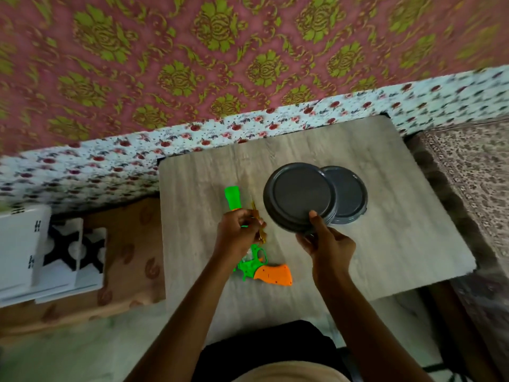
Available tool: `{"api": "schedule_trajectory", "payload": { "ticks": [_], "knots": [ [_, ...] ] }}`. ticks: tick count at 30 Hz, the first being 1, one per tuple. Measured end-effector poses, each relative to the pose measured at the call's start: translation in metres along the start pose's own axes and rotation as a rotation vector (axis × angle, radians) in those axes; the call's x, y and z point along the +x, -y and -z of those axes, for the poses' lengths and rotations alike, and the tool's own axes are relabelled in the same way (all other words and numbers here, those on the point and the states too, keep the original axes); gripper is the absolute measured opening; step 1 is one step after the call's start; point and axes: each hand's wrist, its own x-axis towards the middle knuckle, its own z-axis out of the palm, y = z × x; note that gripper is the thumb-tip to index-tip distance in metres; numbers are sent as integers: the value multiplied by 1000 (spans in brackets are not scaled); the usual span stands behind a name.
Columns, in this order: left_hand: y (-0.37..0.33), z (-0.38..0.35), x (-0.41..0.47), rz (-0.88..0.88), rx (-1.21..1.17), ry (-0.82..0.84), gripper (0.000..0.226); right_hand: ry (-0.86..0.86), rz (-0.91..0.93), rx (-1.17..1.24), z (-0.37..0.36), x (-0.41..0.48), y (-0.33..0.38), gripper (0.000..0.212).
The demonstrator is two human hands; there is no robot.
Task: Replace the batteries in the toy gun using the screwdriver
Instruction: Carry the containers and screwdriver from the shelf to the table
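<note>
My left hand point(239, 230) is curled round the amber screwdriver point(260, 233), directly over the toy gun point(257, 261), which lies on the table point(385, 232) with its barrel far and orange grip near-right. My right hand point(327, 245), pinching the upper grey plate point(297, 195) by its near rim, sits right of it.

Left hand point(238, 235), right hand point(327, 244) — (fingers point(249, 220) curled)

On the bench point(385, 244), the toy gun point(275, 274) lies left of centre, grip toward the near edge. The left hand point(239, 232) is over its middle, holding what may be the screwdriver point(259, 226). Further right, the right hand point(327, 244) holds the first plate point(298, 197), which overlaps the second plate point(351, 194) to its right. A packing tray point(41, 252) lies left of the bench.
</note>
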Motion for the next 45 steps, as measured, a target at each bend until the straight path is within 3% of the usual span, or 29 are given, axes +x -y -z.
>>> {"api": "schedule_trajectory", "payload": {
  "ticks": [14, 19, 23, 28, 32, 39, 43, 45],
  "knots": [
    [57, -76, 33, 131, 156, 48, 16, -118, -6, -12, 82, 26, 25, 35],
    [78, -117, 62, 162, 309, -12, 8, -138, -6, 9, 114, 84, 58, 36],
    [146, -143, 110, 209, 457, -127, 2, -178, -46, 12, 143, 145, 82, 38],
    [118, -179, 91, 223, 660, -173, 6, -285, -68, 51, 161, 218, 104, 43],
    [124, -188, 104, 263, 628, -261, 19, -314, -73, 74, 157, 264, 119, 34],
    [140, -181, 121, 307, 673, -289, 4, -363, -126, -17, 142, 306, 135, 30],
    [126, -190, 107, 265, 610, -313, 20, -406, -89, -161, 144, 314, 132, 33],
    [134, -189, 109, 270, 598, -323, 14, -413, -81, -191, 148, 315, 126, 34]
  ]
}}
